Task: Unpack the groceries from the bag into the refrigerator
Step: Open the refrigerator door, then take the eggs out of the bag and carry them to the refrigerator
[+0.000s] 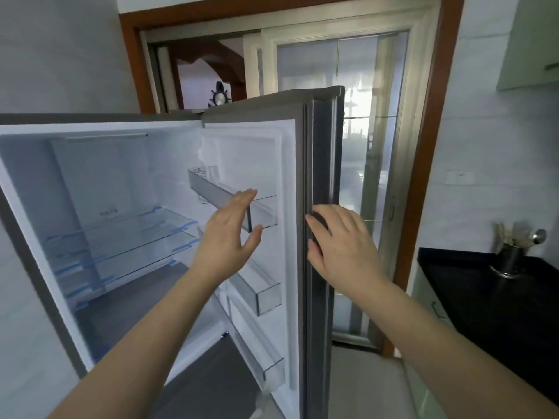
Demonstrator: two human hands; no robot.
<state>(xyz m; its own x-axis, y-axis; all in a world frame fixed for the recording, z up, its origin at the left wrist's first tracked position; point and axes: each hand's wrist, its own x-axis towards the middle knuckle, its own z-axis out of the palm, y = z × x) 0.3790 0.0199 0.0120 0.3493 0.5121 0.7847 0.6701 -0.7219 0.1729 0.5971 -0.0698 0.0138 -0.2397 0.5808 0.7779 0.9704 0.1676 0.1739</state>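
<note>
The refrigerator (27,182) stands open in front of me, its white inside lit, with glass shelves (121,237) that hold nothing. Its grey door (320,164) is swung out to the right, with clear door bins (263,210) on its inner face. My left hand (230,237) is raised in front of the upper door bin, fingers straight, holding nothing. My right hand (341,246) lies on the outer edge of the door, fingers curled round that edge. No grocery bag is in view.
A black countertop (472,291) runs along the right, with a metal utensil holder (511,255) on it. Behind the door are a glass sliding door (363,140) and a wooden door frame (423,176). Pale floor (369,388) shows below.
</note>
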